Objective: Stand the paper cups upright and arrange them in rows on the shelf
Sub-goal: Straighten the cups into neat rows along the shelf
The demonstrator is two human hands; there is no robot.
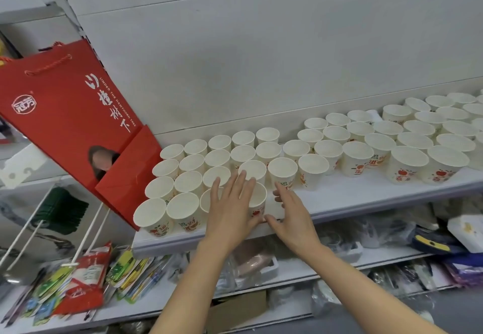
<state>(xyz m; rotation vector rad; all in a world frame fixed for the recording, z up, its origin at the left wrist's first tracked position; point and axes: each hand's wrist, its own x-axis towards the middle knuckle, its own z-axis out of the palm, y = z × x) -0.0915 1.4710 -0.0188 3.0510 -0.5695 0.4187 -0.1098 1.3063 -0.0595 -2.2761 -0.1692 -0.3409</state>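
The paper cup at the front of the shelf stands upright, mouth up, its long axis vertical; red and green print with an apple shows on its side, the characters too small to read. My left hand lies flat across its rim and the rim of the cup beside it, fingers straight and spread, thumb against the cup's wall. My right hand is just to the right of it, fingers relaxed and open, holding nothing, thumb tip close to the cup's base. Around it the rows of cups stand upright in a tidy block to the left; more cups stretch away to the right, less even. At the left end leans a red gift bag reading "UNDER THE HAWTHORN TREE". Below, the lower shelf carries packaged goods.
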